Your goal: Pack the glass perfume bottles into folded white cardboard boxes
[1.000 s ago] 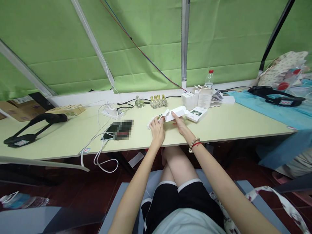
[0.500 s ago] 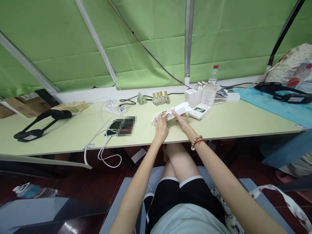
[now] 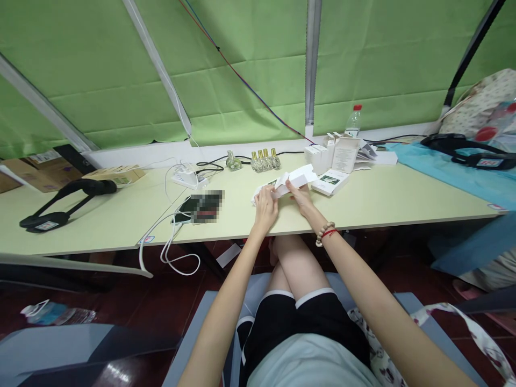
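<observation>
Between my two hands, just above the front part of the table, is a white cardboard box [image 3: 302, 175] with loose flaps at its middle. My left hand [image 3: 266, 208] is closed over the left end of the box. My right hand [image 3: 301, 200] grips its near side, thumb on top and the other fingers partly hidden underneath. Right of the box lies a flat white printed box [image 3: 331, 183]. Behind my hands stand several small glass bottles with gold caps [image 3: 265, 161], and a rounder glass bottle [image 3: 233, 161] stands to their left.
White cartons [image 3: 317, 157] and an opened printed carton [image 3: 345, 153] stand at the back, near a red-capped water bottle [image 3: 353, 122]. Left on the table [image 3: 121, 215] are a phone [image 3: 187, 207] with white cables, a power strip [image 3: 189, 176] and a black neckband device [image 3: 66, 204].
The right part of the white box has tilted up slightly, and its flaps stand a little more open. Both hands keep their hold in nearly the same place.
</observation>
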### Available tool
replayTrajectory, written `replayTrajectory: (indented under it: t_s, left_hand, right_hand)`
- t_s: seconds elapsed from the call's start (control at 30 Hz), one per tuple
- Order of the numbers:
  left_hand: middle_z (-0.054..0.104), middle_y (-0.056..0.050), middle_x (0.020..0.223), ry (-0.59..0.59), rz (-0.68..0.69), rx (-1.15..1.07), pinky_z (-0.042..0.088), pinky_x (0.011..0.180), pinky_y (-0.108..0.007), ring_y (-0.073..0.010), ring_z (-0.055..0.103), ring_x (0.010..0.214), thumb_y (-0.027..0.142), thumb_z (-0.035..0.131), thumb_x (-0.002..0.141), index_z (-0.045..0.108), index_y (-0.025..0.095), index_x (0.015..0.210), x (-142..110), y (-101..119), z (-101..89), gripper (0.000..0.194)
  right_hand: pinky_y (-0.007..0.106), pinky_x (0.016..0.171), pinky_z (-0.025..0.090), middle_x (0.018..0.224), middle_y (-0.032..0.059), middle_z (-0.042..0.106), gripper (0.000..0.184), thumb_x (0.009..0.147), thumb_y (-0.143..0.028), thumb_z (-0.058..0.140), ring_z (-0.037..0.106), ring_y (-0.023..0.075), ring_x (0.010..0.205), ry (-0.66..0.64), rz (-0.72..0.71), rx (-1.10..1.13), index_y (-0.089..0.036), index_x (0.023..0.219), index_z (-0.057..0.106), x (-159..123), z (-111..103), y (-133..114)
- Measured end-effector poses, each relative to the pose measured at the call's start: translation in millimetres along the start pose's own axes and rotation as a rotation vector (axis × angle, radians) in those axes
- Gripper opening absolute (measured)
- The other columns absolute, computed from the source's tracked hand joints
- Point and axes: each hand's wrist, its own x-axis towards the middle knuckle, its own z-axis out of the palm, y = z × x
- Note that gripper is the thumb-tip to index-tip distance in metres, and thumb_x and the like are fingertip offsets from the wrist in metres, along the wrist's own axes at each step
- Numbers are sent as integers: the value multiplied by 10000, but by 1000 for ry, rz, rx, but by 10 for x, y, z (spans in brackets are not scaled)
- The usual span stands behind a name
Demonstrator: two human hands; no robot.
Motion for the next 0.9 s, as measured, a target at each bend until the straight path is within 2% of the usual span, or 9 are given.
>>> replayTrajectory:
  t_s: [0.1, 0.23, 0.37, 0.5, 0.6, 0.67, 0.77, 0.83, 0.9]
  left_hand:
    - [528, -107, 1043, 4, 12, -4, 317, 802, -343, -235, 483, 993, 75, 430, 736, 395, 176, 1045, -2, -10, -1, 327]
    - [522, -111, 1092, 38, 6, -66, 328, 831, -352, -230, 484, 1026, 114, 450, 765, 379, 181, 1103, -6, -20, 6, 352]
    - [492, -120, 1168, 114, -84, -182, 332, 895, -373, -221, 481, 1065, 205, 462, 817, 343, 194, 1169, -5, -30, 13, 371]
    - [465, -131, 1221, 217, -170, -372, 344, 941, -366, -210, 470, 1124, 326, 457, 857, 283, 208, 1241, 9, -25, 0, 438]
    - [507, -130, 1176, 242, -220, -545, 404, 899, -334, -180, 534, 1046, 408, 383, 890, 197, 215, 1306, 26, -13, -21, 495]
    - [518, -126, 1186, 235, -241, -598, 415, 905, -326, -169, 548, 1037, 439, 339, 900, 191, 225, 1322, 35, -8, -36, 495]
    - [448, -115, 1310, 227, -231, -588, 371, 989, -342, -176, 478, 1169, 467, 329, 895, 232, 248, 1335, 37, -5, -50, 500]
    - [396, -91, 1371, 215, -210, -565, 335, 1034, -354, -183, 416, 1239, 478, 330, 890, 266, 262, 1339, 31, -2, -52, 502]
    - [376, -74, 1394, 205, -194, -552, 318, 1054, -362, -185, 387, 1267, 487, 326, 888, 285, 269, 1343, 23, 1, -51, 506]
  right_hand:
    - [211, 469, 426, 930, 85, 619, 553, 559, -500, 729, 580, 156, 734, -35, -17, -94, -138, 949, 581, -1, 1, 18]
    - [222, 472, 446, 1094, 108, 564, 674, 596, -568, 667, 599, 173, 778, -96, -7, -140, -173, 1121, 515, 8, 3, 48]
    - [193, 419, 423, 1203, 106, 500, 712, 593, -574, 666, 611, 152, 738, -250, -34, -173, -215, 1184, 499, 20, 2, 75]
    - [184, 391, 432, 1265, 116, 444, 732, 655, -592, 604, 617, 151, 748, -295, -46, -243, -246, 1279, 443, 11, 6, 74]
    - [205, 410, 462, 1196, 100, 499, 724, 711, -571, 555, 621, 144, 698, -232, -123, -320, -274, 1338, 346, -16, 4, 55]
    - [220, 470, 487, 1107, 79, 552, 625, 775, -536, 487, 615, 137, 679, -92, -232, -387, -266, 1320, 345, -39, -2, 37]
    - [241, 574, 507, 1044, 70, 577, 468, 846, -459, 393, 610, 151, 770, 97, -401, -495, -239, 1259, 392, -83, -7, 9]
    - [244, 599, 512, 1098, 76, 553, 435, 857, -414, 388, 596, 163, 864, 98, -492, -544, -242, 1255, 392, -119, 0, -7]
    - [248, 626, 522, 1172, 75, 511, 408, 860, -381, 394, 579, 166, 932, 34, -576, -581, -257, 1249, 406, -155, 16, -15]
